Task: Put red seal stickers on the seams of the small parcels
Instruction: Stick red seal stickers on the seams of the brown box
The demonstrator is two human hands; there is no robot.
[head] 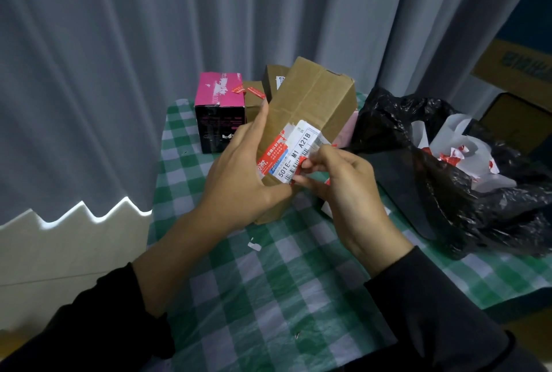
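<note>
Fingers [324, 159] of the right hand [352, 192] pinch a red sticker [302, 160]; left hand [239, 174] grips the parcel [313, 96].

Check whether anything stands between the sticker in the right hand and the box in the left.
Nothing visible does. The right hand pinches the sticker at the edge of the white label on the box, which the left hand grips. Whether a seam lies under the label cannot be told.

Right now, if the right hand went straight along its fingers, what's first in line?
The right hand likely meets the white label on the brown parcel in the left hand; depth unclear.
</note>
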